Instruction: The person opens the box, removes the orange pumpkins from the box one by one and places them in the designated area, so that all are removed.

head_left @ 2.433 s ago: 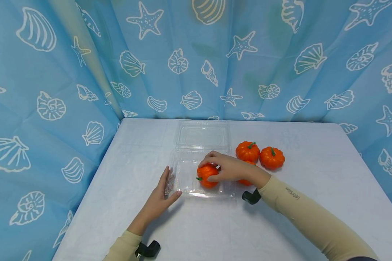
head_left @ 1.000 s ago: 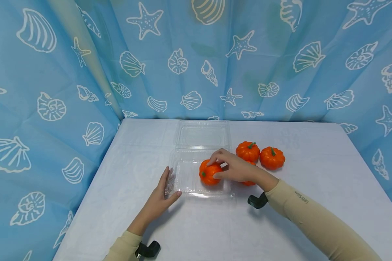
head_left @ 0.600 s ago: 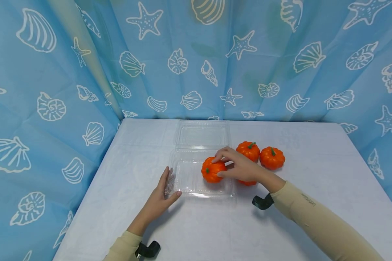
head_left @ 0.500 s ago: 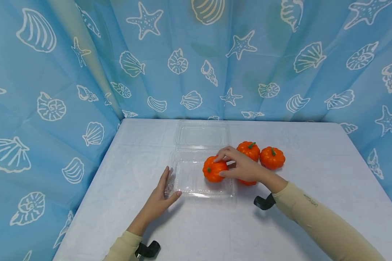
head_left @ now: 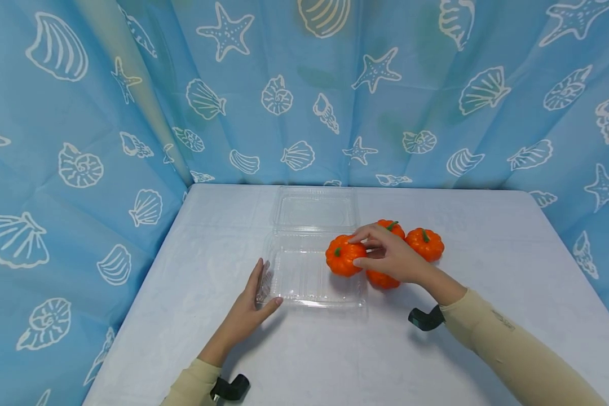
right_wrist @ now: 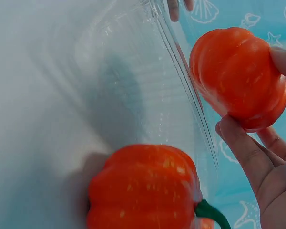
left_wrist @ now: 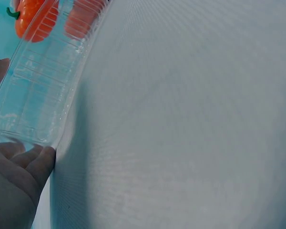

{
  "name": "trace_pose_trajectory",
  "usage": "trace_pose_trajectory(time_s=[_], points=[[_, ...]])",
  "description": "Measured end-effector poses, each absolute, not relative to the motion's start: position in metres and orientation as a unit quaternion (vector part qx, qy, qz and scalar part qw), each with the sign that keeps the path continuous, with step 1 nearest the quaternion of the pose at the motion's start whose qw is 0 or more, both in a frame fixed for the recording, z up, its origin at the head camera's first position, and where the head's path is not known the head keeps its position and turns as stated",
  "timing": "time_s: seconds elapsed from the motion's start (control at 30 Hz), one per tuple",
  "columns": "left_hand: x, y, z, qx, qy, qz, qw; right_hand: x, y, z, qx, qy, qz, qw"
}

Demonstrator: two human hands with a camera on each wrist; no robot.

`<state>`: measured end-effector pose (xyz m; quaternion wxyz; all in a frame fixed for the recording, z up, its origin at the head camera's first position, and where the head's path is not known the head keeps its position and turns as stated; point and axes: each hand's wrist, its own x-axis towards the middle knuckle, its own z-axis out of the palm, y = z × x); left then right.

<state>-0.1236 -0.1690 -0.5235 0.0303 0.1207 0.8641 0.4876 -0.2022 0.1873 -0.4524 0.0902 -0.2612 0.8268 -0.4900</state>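
Note:
My right hand pinches a small shiny orange pumpkin with a green stem between thumb and fingertips. It is raised over the right side of a clear plastic clamshell container; the right wrist view shows the same pumpkin in the fingers, up beside the container's rim. My left hand rests at the container's left end, fingers fairly straight along the wall and thumb at the front corner. Below the right hand sits another pumpkin, partly hidden by it.
Behind the right hand are two more pumpkins, one partly covered by the hand, the other further right. The container's lid lies folded back on the white-covered table. A blue shell-patterned curtain hangs behind.
The right hand has lifted the pumpkin from inside the container and carried it to the right, toward the other pumpkins. The left hand has stayed at the container's left end.

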Motion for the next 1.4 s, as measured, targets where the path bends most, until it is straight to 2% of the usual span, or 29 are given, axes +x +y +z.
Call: trace_pose_trajectory(time_s=[0.73,1.4], points=[[-0.124,-0.17,-0.525,0.112,0.864,0.489,0.038,-0.177,0.242,-0.454,-0.188,0.847,-0.496,0.027],[-0.124,-0.172,-0.526,0.114,0.869,0.481,0.035,-0.148,0.295,-0.472,-0.174,0.833,-0.519,-0.074]])
